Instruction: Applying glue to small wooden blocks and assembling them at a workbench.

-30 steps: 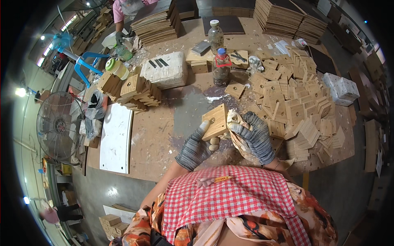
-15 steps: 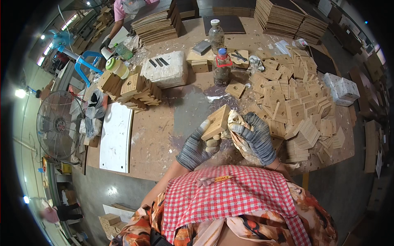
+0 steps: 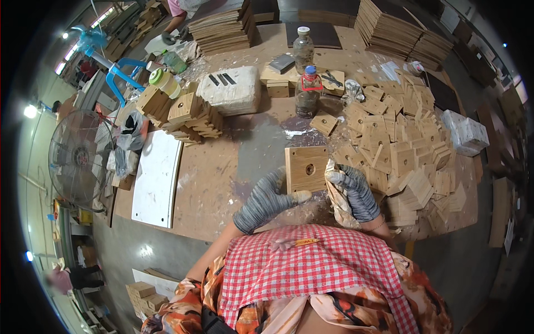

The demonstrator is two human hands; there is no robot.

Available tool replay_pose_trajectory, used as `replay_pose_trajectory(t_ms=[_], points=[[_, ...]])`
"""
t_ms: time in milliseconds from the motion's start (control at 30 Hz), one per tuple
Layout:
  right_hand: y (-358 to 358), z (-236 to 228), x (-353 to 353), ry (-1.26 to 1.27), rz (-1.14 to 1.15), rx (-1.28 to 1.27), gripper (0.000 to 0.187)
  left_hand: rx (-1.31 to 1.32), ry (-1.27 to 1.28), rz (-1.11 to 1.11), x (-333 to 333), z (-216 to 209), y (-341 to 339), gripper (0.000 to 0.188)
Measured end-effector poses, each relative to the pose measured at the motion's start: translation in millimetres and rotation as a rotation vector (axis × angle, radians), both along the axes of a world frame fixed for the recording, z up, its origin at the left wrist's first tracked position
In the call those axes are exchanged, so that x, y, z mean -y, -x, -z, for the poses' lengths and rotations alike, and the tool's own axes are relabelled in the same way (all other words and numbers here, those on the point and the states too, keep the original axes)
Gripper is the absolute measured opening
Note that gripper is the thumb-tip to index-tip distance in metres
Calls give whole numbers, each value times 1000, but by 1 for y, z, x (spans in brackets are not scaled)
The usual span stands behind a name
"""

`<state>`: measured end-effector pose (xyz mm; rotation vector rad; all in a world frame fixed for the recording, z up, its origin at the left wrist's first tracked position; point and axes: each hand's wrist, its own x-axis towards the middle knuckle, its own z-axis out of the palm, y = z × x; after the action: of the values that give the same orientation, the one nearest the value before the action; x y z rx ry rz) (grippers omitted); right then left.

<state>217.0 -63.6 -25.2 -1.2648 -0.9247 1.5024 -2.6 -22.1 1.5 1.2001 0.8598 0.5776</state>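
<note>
A square wooden block (image 3: 306, 167) with a round hole in its middle stands tilted up in front of me, its flat face in view. Gripping its left and lower edges is my left hand (image 3: 266, 199), in a grey glove with bare-looking fingertips, the thumb across the bottom. At the block's right edge my right hand (image 3: 356, 192), gloved alike, is closed on a crumpled, stained cloth (image 3: 338, 195). Part of the cloth hangs below the fingers. To the right lies a large loose heap of similar wooden blocks (image 3: 403, 158); one single block (image 3: 324, 123) lies apart from it.
Stacked blocks (image 3: 189, 114) and a wrapped white package (image 3: 236, 92) stand left of two bottles (image 3: 307, 97). A white panel (image 3: 157, 178) lies at the left table edge, near a standing fan (image 3: 80, 161). Board stacks (image 3: 219, 28) rise at the back, where another person's gloved hand (image 3: 168, 38) works.
The block has turned from a slanted, edge-on pose to show its broad face with the hole. My right hand and the cloth have shifted slightly right.
</note>
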Motion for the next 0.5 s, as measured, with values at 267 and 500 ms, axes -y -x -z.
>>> replay_pose_trajectory(t_ms=[267,500], points=[[-2,7,1,-22,115,-139,30,0,-94,31,1,-6,11,63],[-1,4,7,-98,94,43,41,119,-45,-6,2,-2,15,62]])
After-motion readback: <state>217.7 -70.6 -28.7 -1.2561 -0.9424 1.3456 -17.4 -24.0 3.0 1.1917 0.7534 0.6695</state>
